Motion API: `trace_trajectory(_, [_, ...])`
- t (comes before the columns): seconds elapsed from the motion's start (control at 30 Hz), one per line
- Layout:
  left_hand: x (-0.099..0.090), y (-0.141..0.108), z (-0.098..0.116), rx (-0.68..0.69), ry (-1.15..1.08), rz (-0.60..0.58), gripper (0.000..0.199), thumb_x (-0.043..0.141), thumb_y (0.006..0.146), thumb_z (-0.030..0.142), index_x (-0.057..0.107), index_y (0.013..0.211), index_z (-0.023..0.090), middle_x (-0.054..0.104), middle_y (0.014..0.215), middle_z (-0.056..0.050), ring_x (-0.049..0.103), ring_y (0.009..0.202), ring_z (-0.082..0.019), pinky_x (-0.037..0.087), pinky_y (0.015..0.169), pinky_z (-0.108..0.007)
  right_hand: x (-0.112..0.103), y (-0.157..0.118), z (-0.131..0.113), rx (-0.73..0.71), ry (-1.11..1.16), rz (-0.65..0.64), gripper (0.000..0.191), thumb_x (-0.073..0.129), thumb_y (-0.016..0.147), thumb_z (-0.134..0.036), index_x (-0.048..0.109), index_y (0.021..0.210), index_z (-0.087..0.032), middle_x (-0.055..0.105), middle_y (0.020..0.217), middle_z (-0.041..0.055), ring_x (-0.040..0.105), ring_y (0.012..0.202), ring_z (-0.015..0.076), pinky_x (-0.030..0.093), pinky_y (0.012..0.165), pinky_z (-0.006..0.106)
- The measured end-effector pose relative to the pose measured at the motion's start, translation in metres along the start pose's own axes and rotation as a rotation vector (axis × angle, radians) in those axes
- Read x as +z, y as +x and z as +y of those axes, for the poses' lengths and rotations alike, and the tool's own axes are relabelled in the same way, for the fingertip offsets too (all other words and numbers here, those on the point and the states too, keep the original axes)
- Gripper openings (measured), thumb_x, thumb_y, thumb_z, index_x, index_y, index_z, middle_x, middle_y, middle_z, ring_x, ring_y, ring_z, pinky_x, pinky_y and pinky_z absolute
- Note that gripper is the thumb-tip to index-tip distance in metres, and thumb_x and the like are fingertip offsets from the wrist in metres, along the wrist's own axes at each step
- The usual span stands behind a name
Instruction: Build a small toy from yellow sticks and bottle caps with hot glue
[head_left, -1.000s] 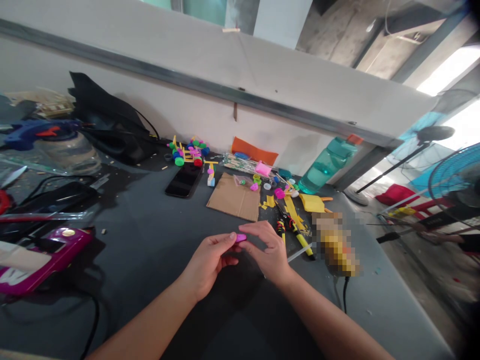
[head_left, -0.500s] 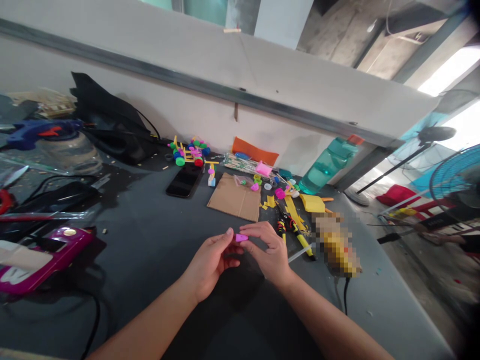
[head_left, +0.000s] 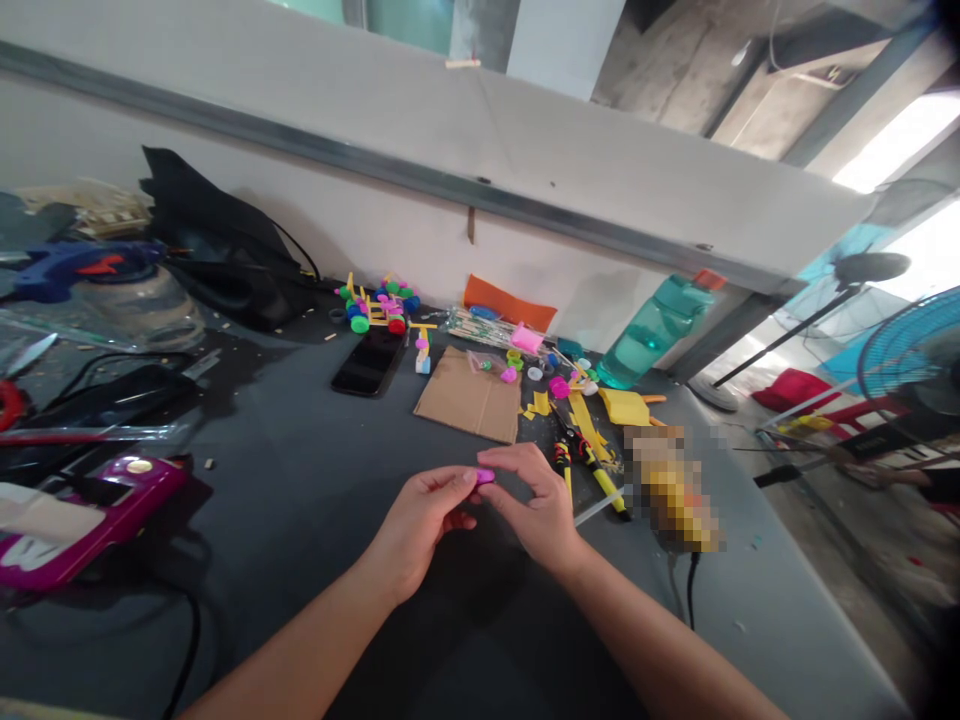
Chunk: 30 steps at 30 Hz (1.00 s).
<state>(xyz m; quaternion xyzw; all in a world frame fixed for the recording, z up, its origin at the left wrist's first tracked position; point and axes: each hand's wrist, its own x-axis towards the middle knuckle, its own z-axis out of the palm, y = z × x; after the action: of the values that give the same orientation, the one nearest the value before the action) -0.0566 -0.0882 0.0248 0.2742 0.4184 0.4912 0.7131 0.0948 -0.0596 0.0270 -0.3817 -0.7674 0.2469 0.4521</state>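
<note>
Between the fingertips of both hands is a small purple piece [head_left: 486, 477], too small to tell its exact kind. My left hand [head_left: 424, 525] pinches its left end with thumb and fingers. My right hand [head_left: 536, 505] closes thumb and forefinger around its right side. Just beyond the hands lies a square of brown cardboard [head_left: 465, 398]. Scissors [head_left: 596, 465] with yellow and black handles rest close to my right hand, beside strips of yellow sheet [head_left: 587, 425].
A phone [head_left: 369, 362] and small colourful wheeled models [head_left: 379, 305] lie at the back. Bottle caps [head_left: 559, 387], a teal bottle [head_left: 656, 330] and a partly blurred yellow corded tool [head_left: 686, 515] are to the right. A magenta device [head_left: 142, 500] sits at left.
The purple piece has turned between the fingers and shows less of its length. My left thumb has slid to the right over it.
</note>
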Motion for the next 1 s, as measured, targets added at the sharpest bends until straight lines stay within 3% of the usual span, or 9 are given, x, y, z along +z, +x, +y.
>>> trace_trajectory(0.17, [-0.0012,0.0004,0.0003,0.002,0.009,-0.007,0.025,0.072,0.068,0.034,0.072,0.089,0.02,0.065,0.083,-0.005,0.053,0.079,-0.014,0.042,0.06,-0.021,-0.0001,0.0001,0.0003,0.021,0.028,0.02,0.015,0.064,0.079,-0.022,0.067,0.094,-0.026,0.068,0.094,0.0034,0.061,0.092,0.0189,0.048,0.082,0.037])
trace_trajectory(0.53, [0.0004,0.0008,0.0019,-0.038,-0.032,0.032,0.021,0.071,0.068,0.035,0.069,0.077,0.016,0.058,0.072,-0.002,0.051,0.072,-0.012,0.041,0.056,-0.021,0.0007,-0.0016,0.0015,0.04,0.032,0.032,0.009,0.062,0.08,-0.021,0.065,0.088,-0.024,0.068,0.092,0.0038,0.061,0.09,0.0184,0.049,0.081,0.035])
trace_trajectory(0.77, [-0.0018,0.0016,-0.0005,-0.023,-0.007,0.013,0.018,0.07,0.07,0.034,0.069,0.076,0.017,0.058,0.07,-0.001,0.051,0.07,-0.012,0.04,0.057,-0.021,-0.0011,-0.0012,-0.0008,0.06,0.023,-0.024,0.02,0.062,0.08,-0.021,0.065,0.099,-0.025,0.067,0.095,0.0036,0.061,0.091,0.018,0.049,0.082,0.035])
trace_trajectory(1.0, [-0.0012,0.0025,-0.0009,-0.06,-0.016,-0.005,0.022,0.07,0.069,0.037,0.068,0.073,0.016,0.06,0.072,-0.003,0.052,0.068,-0.012,0.04,0.056,-0.021,-0.0001,0.0011,0.0008,0.012,0.05,-0.015,0.009,0.063,0.08,-0.021,0.068,0.086,-0.025,0.069,0.089,0.0033,0.063,0.088,0.0183,0.05,0.08,0.036])
